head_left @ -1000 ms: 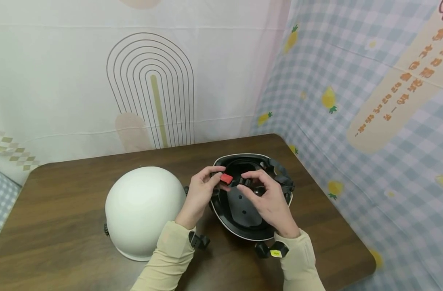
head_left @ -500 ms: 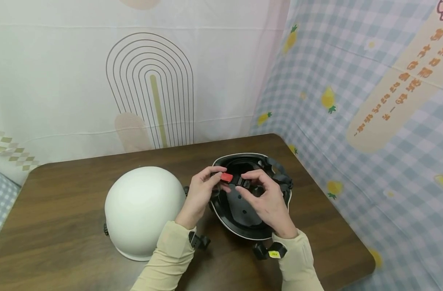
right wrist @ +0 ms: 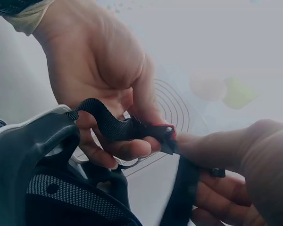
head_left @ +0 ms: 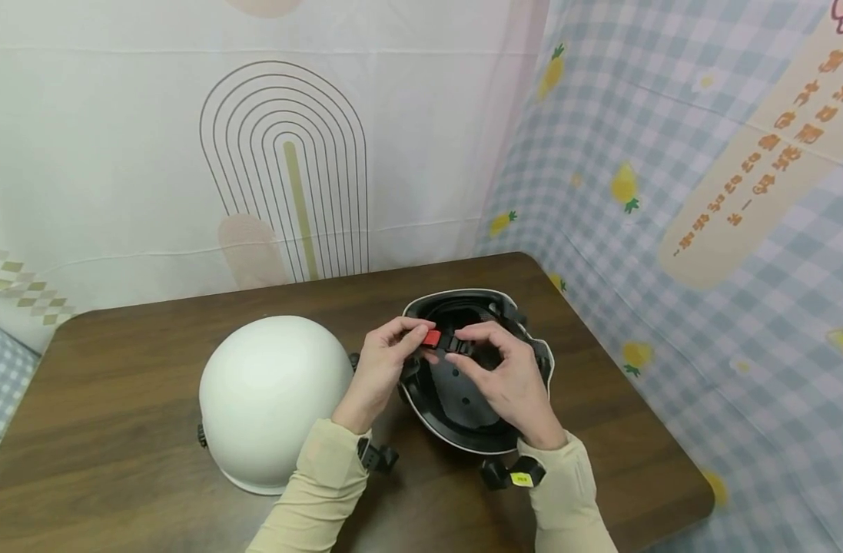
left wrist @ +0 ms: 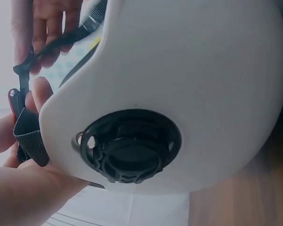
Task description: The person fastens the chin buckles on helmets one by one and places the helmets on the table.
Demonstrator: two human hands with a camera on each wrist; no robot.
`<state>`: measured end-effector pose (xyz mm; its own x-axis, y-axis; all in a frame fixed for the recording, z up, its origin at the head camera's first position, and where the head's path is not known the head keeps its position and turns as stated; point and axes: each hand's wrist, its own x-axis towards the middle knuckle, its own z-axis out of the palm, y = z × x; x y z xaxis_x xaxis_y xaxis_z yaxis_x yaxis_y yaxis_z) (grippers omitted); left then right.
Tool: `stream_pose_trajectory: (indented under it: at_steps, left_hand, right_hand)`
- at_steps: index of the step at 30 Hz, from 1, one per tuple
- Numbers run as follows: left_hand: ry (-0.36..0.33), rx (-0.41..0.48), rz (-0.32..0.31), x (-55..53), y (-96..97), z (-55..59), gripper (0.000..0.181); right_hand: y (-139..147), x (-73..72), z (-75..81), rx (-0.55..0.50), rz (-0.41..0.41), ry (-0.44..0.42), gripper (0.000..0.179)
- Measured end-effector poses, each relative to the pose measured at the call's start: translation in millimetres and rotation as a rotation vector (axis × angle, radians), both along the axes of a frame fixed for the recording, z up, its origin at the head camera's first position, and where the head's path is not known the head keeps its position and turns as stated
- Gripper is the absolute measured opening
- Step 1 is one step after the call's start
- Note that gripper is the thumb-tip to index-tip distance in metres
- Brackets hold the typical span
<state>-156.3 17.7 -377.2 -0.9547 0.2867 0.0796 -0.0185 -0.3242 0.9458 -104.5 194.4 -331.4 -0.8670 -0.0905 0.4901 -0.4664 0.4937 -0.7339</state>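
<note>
An upturned white helmet with a black padded interior [head_left: 462, 399] lies under both hands, its rim edged in white. My left hand [head_left: 380, 369] pinches the red-tabbed chin strap buckle [head_left: 431, 339] between thumb and fingers. From the other side my right hand [head_left: 511, 376] pinches the black plastic tongue [head_left: 459, 346] of the strap. Tongue and buckle meet end to end above the helmet. In the left wrist view, dark webbing [left wrist: 30, 134] loops from the buckle to the shell, beside a round black knob [left wrist: 131, 146]. The right wrist view shows the strap [right wrist: 108, 122] running to the left hand.
A second white helmet [head_left: 272, 399] stands dome up on the brown wooden table [head_left: 117, 384], close to the left forearm. Patterned cloth [head_left: 428, 153] hangs behind the table, and checked cloth [head_left: 635, 230] along its right side.
My right hand has moved slightly left with the black tongue, bringing it up against the red buckle. The left hand has barely moved. The strap at the helmet's right side has lifted inward.
</note>
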Motion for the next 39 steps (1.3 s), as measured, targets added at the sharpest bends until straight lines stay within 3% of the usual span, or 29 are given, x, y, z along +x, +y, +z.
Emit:
stream_pose_trajectory:
  at_steps: [7,11,19,33,39]
  left_hand:
    - [0.053,-0.085,0.047,0.2,1.4,0.2,0.023]
    - [0.084,-0.123,0.055,-0.1,2.2,0.4,0.02]
    - [0.09,-0.136,0.047,-0.1,3.5,0.2,0.025]
    - [0.177,-0.261,-0.021,6.7,5.3,4.3,0.016]
    - [0.186,-0.249,-0.045,11.1,9.0,6.2,0.013]
  right_hand:
    - [10.3,-10.3,-23.3,0.042,-0.034,-0.023,0.029]
    - [12.3,-11.8,-28.7,0.03,-0.02,0.022,0.027]
    - [8.1,-11.0,-28.1,0.021,-0.011,0.127,0.027]
    - [8.2,-4.6,-34.2,0.076,-0.091,0.133,0.029]
    - [2.8,-4.5,-31.4,0.09,-0.045,0.161,0.031]
